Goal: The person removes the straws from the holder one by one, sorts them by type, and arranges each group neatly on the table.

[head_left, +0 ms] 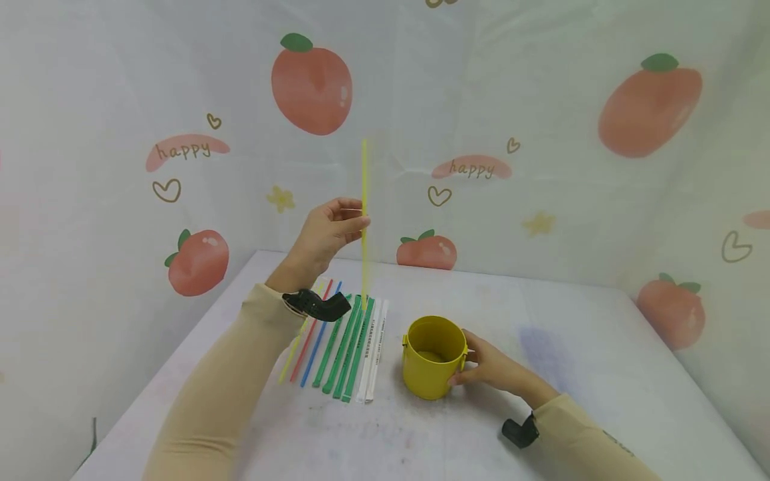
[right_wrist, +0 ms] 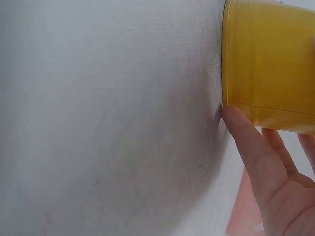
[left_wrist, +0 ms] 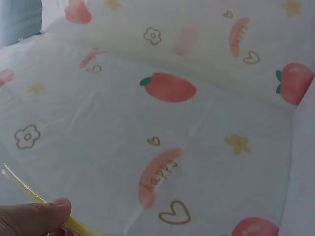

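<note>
My left hand pinches a long yellow straw between thumb and fingers, upright above the table. In the left wrist view, the thumb lies across the straw, whose end looks clear and shiny, as if in thin film. A small yellow bucket stands upright on the table with its mouth up. My right hand grips its right side, thumb toward the front and fingers farther back. The right wrist view shows a fingertip low on the bucket wall, near its base.
Left of the bucket, straws lie in a row: a yellow one, a red one, a blue one, several in green wrappers and white-wrapped ones. A fruit-printed cloth hangs behind the table.
</note>
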`<action>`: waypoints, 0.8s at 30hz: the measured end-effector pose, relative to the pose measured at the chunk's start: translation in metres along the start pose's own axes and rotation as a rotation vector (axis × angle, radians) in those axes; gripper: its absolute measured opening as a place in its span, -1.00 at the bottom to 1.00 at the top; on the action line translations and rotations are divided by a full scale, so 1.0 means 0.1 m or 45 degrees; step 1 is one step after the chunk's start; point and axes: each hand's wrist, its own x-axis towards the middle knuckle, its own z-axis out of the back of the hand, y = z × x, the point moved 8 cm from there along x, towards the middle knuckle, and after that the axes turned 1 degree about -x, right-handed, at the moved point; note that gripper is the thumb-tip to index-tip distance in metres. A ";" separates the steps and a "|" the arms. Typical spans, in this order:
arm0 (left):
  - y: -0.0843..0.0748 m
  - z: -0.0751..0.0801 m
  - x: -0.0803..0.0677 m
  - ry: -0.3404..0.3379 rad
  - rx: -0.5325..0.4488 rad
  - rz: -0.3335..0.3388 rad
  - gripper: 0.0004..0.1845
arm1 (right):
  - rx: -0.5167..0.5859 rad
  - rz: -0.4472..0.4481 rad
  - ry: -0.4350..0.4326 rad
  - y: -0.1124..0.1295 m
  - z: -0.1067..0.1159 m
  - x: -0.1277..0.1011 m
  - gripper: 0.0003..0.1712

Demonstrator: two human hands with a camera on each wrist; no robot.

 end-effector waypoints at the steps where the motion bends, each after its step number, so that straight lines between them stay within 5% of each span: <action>1: 0.03 0.06 0.02 -0.010 0.009 0.016 -0.79 | 0.002 0.002 0.004 0.00 0.00 0.00 -0.02; 15: 0.57 0.82 0.09 -0.067 0.275 0.260 -0.50 | 0.008 -0.003 0.008 0.00 0.03 0.02 0.02; 24: 1.02 1.27 0.07 -0.075 0.426 0.452 -0.50 | -0.003 0.008 0.003 0.00 0.02 0.02 0.00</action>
